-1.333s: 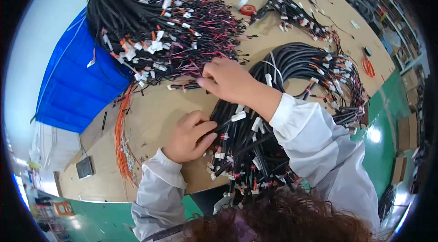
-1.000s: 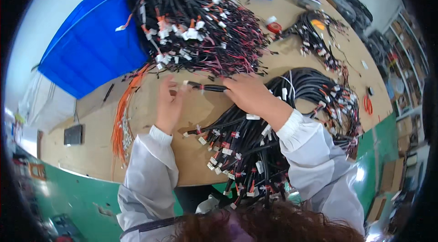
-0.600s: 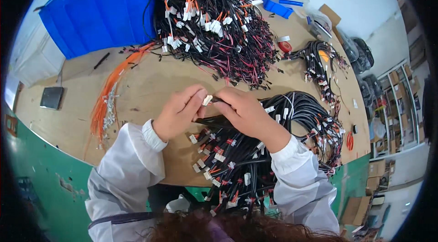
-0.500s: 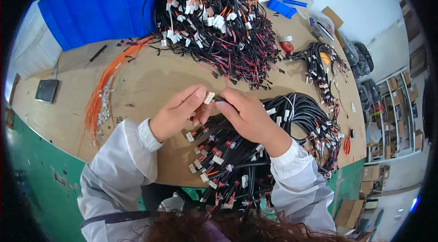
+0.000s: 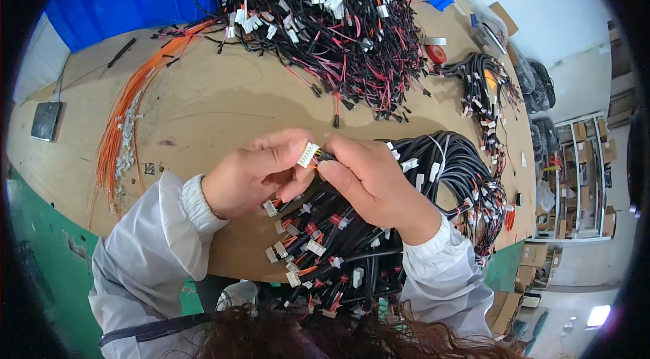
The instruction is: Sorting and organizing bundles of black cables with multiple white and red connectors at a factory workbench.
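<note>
Between my two hands, above the near part of the table, is a white multi-pin connector (image 5: 309, 154) with thin coloured wires leading into a black cable. My left hand (image 5: 261, 169) pinches the connector's left side between thumb and fingers. The cable just behind it is gripped by my right hand (image 5: 369, 183), thumb on top. Below and beside my right hand lies a thick bundle of black cables (image 5: 467, 166), many ending in white connectors like this one. Its loose ends (image 5: 315, 247) spread toward the table's near edge.
A big heap of black and pink wires (image 5: 325, 34) covers the far middle, beside a blue bin (image 5: 128, 0). Orange wires (image 5: 128, 115) lie at left, near a small dark box (image 5: 47, 120). A red tape roll (image 5: 436, 54) and a smaller cable bundle (image 5: 484, 88) sit at right.
The view has shifted and come slightly closer, so table items appear displaced. Both hands keep their hold, and the connector's face is turned a little more into view.
</note>
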Action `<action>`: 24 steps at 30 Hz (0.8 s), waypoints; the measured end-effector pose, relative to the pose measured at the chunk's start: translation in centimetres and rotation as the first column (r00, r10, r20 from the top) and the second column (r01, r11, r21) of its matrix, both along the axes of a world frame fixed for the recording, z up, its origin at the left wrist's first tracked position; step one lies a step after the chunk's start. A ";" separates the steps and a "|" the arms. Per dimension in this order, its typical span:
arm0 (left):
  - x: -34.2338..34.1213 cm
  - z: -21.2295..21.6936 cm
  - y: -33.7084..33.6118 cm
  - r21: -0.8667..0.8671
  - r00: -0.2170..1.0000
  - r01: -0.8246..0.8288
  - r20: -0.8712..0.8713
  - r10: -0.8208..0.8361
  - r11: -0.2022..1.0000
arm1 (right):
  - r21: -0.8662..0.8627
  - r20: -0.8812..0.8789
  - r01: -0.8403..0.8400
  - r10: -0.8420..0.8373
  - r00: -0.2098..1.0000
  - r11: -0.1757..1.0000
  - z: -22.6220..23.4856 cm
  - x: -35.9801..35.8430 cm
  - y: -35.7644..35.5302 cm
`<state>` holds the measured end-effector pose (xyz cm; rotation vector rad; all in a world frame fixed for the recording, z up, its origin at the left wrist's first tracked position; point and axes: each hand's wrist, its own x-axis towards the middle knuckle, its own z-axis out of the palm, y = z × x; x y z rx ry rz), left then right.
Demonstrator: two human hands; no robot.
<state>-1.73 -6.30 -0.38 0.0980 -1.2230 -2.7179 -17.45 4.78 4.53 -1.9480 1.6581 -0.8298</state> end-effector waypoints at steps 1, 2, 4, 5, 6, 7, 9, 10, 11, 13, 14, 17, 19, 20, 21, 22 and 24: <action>0.1 0.2 0.1 -0.016 1.000 -0.009 0.008 0.009 1.000 | 0.004 0.001 -0.002 0.002 1.000 1.000 0.0 0.0 0.0; 0.1 0.3 0.2 -0.011 1.000 -0.008 0.008 0.008 1.000 | -0.008 -0.007 -0.008 0.008 1.000 1.000 0.0 0.0 0.0; 0.1 0.5 0.3 -0.029 0.998 -0.025 0.059 0.027 0.999 | -0.017 -0.017 -0.013 0.012 1.000 1.000 -0.1 -0.1 0.0; 0.2 0.4 0.2 -0.027 0.998 -0.026 0.061 0.027 0.999 | -0.014 -0.003 -0.014 0.014 1.000 1.000 -0.1 0.0 0.0; 0.2 0.4 0.2 -0.047 0.999 -0.012 0.034 0.014 0.999 | -0.012 0.009 -0.016 0.016 1.000 1.000 -0.1 0.0 0.0; 0.2 0.4 0.2 -0.068 1.000 0.001 0.006 -0.001 0.998 | -0.010 0.011 -0.015 0.015 1.000 1.000 -0.1 0.0 0.0; 0.3 0.5 0.3 -0.066 1.000 -0.009 0.025 0.011 0.998 | -0.024 -0.016 -0.032 0.031 0.999 0.999 -0.2 0.0 0.0; 0.3 0.6 0.4 -0.065 0.999 -0.021 0.042 0.024 0.998 | -0.023 -0.015 -0.029 0.029 0.999 0.999 -0.2 0.0 0.1; 0.3 0.5 0.4 -0.064 0.999 -0.020 0.043 0.023 0.998 | -0.022 -0.007 -0.028 0.028 1.000 0.999 -0.3 0.1 0.0; 0.3 0.3 0.4 -0.086 1.000 -0.020 0.017 0.021 0.996 | -0.020 0.002 -0.027 0.027 1.000 0.999 -0.3 0.1 0.1; 0.3 0.4 0.5 -0.086 1.000 -0.019 0.019 0.021 0.996 | -0.012 -0.002 -0.028 0.028 1.000 1.000 -0.3 0.1 0.0; 0.3 0.7 0.5 -0.063 0.996 -0.034 0.074 0.038 0.997 | -0.015 -0.009 -0.032 0.032 0.999 0.999 -0.5 0.0 0.0; 0.3 0.5 0.4 -0.069 0.998 -0.027 0.053 0.030 0.997 | -0.027 -0.016 -0.032 0.032 0.999 0.999 -0.4 0.0 0.0; 0.2 0.5 0.4 -0.068 0.998 -0.025 0.054 0.029 0.997 | -0.024 -0.010 -0.031 0.031 0.999 0.999 -0.4 0.0 -0.1; 0.1 0.5 0.4 -0.068 0.998 -0.027 0.050 0.031 0.997 | -0.022 -0.004 -0.030 0.030 1.000 0.999 -0.3 0.0 -0.1; 0.0 0.6 0.3 -0.067 0.998 -0.029 0.046 0.032 0.997 | -0.022 -0.004 -0.029 0.029 1.000 0.999 -0.3 -0.1 -0.2; 0.1 0.3 0.1 -0.086 0.998 -0.026 0.050 0.030 0.996 | -0.004 0.014 -0.031 0.031 0.999 1.000 -0.2 0.0 -0.2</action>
